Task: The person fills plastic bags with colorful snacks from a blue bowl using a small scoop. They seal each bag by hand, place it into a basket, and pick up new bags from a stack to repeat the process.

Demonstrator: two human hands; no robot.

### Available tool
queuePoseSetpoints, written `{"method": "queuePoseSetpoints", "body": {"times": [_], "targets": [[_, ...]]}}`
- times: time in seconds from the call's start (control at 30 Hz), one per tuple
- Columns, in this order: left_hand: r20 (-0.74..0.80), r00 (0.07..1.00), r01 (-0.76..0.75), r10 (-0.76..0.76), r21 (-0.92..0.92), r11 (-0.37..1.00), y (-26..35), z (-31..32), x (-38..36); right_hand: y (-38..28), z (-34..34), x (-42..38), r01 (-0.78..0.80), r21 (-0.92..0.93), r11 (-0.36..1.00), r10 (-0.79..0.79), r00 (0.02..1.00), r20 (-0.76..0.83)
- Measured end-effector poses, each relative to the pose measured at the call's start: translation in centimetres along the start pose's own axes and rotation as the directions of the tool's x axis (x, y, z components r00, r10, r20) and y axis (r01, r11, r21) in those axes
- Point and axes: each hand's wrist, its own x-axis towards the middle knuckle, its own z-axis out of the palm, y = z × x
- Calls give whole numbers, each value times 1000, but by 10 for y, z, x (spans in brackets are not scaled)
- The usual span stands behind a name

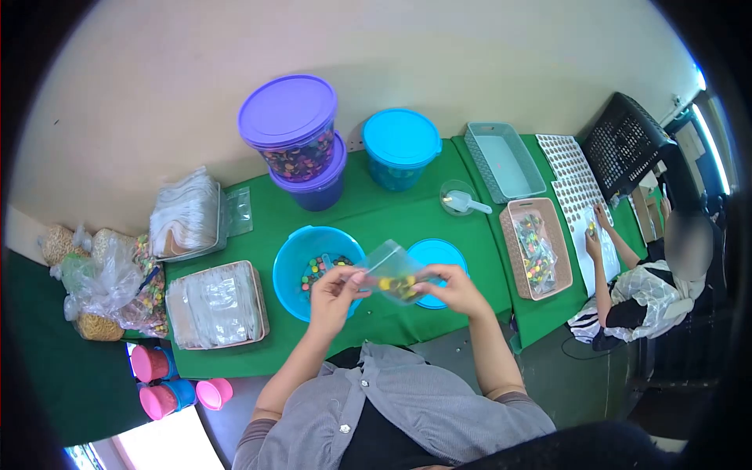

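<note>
Between my two hands is a small clear plastic bag (399, 287) with yellow and dark round pieces in its lower part. My left hand (337, 294) pinches the bag's left edge, above the rim of a blue bowl (284, 262) that holds colourful round pieces. On the bag's right edge, the fingers of my right hand (452, 291) are closed, over a round blue lid (439, 252) lying on the green cloth.
Purple tubs (288, 113) and a blue tub (401, 141) stand behind. Trays of empty bags (215, 308) are at left. A scoop (468, 204), a pink basket of filled bags (562, 274), a grey basket (505, 164) and another person (650, 294) are at right.
</note>
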Motion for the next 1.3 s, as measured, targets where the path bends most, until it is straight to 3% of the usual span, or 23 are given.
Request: {"method": "queuePoseSetpoints", "body": {"times": [0.13, 0.2, 0.23, 0.27, 0.3, 0.33, 0.37, 0.4, 0.47, 0.53, 0.57, 0.6, 0.73, 0.8, 0.87, 0.93, 0.97, 1.03, 1.07, 1.13, 1.2, 1.23, 1.3], "targets": [[-66, 992, -107, 106, -3, 994, 16, -19, 1, 83, -56, -7, -121, 192, 974, 202, 846, -493], [-149, 979, -137, 142, 41, 990, 7, -62, 2, 166, -105, -33, -290, -322, 901, -130, 528, -839], [-269, 954, -110, 130, 89, 990, 6, -84, -1, 190, -130, -46, -575, -346, 741, -112, 402, -909], [-390, 912, -79, 125, 132, 988, 5, -107, -6, 206, -145, -59, -630, -333, 702, -181, 294, -938], [-430, 892, -88, 140, 139, 986, 2, -131, -11, 206, -155, -70, -677, -207, 706, -43, 251, -967], [-492, 851, -98, 184, 194, 976, -4, -154, -18, 258, -173, -95, -827, -394, 401, -248, 316, -916], [-550, 804, -101, 225, 247, 964, -8, -175, -28, 232, -165, -98, -936, -295, 192, 81, 315, -946], [-583, 778, -101, 233, 249, 963, -10, -192, -41, 271, -171, -118, -933, -318, 169, 181, 347, -920], [-546, 727, 216, 415, 757, 617, -15, -222, -65, 310, -181, -119, -918, -366, 152, 276, 395, -876], [-544, 720, 328, 431, 814, 479, -32, -239, -87, 289, -176, -107, -981, -172, 86, 311, 190, -931], [-595, 707, 530, 383, 804, 269, -41, -241, -95, 259, -164, -86, -991, -61, 121, 278, 92, -956], [-648, 679, 681, 345, 732, 32, -50, -242, -101, 259, -167, -72, -990, -67, 127, 274, 100, -956], [-606, 732, 575, 313, 795, 195, -56, -245, -110, 239, -168, -12, -779, -385, 494, -36, 424, -905], [-579, 739, 549, 343, 814, 192, -71, -252, -111, 208, -143, 36, -737, -515, 438, -155, 502, -851], [-547, 743, 518, 386, 835, 187, -67, -252, -109, 187, -109, 78, -456, -648, 611, -416, 511, -752], [-689, 696, 594, 203, 711, 376, -34, -232, -106, 95, -45, 104, -239, -645, 725, -434, 568, -699], [-684, 699, 590, 208, 716, 373, -24, -224, -103, 74, -18, 113, -82, -588, 805, -420, 620, -662], [-625, 688, 79, 369, 570, 818, -7, -206, -97, 13, 41, 114, 162, -418, 894, -381, 765, -519], [-625, 688, 81, 369, 572, 816, 5, -190, -94, -7, 67, 111, 153, -281, 947, -259, 882, -393], [-579, 795, -190, 181, 46, 981, 29, -154, -86, -28, 112, 106, 162, 39, 986, -157, 983, -96], [-517, 847, -166, 122, -39, 985, 35, -120, -82, -42, 142, 102, 151, 177, 972, -160, 987, 35], [-443, 895, -130, 61, -126, 983, 34, -109, -81, -45, 151, 100, 19, 363, 931, -81, 984, 157], [-404, 908, -131, 112, -19, 991, 28, -98, -82, -49, 155, 97, -134, 514, 847, -23, 957, 288]]}}
